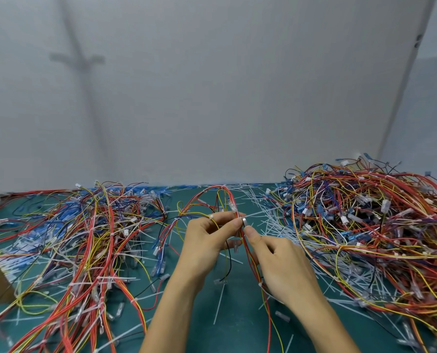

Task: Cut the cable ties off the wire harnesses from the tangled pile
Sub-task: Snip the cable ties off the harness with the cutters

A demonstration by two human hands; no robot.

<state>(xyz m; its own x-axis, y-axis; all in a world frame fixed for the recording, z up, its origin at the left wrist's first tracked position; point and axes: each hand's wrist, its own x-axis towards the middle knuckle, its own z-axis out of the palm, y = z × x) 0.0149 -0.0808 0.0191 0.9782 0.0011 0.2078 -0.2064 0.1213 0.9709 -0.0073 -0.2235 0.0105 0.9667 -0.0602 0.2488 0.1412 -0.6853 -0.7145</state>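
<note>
At your 9 o'clock, loose harnesses (90, 238) sprawl across the green mat (237, 327). Your left hand (207, 243) pinches the wire harness (248, 250), which arches away to 12 o'clock above your fingertips. Your right hand (281, 263) grips the same bundle just beside it, with a small silver piece (244, 221) at the thumb tip. The tangled pile (365, 225) sits at 3 o'clock.

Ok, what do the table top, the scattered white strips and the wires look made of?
Table top: matte green mat, probably rubber or vinyl, no glare. White strips: thin, stiff, translucent plastic, likely nylon. Wires: glossy coloured plastic insulation; the core is unseen.
</note>
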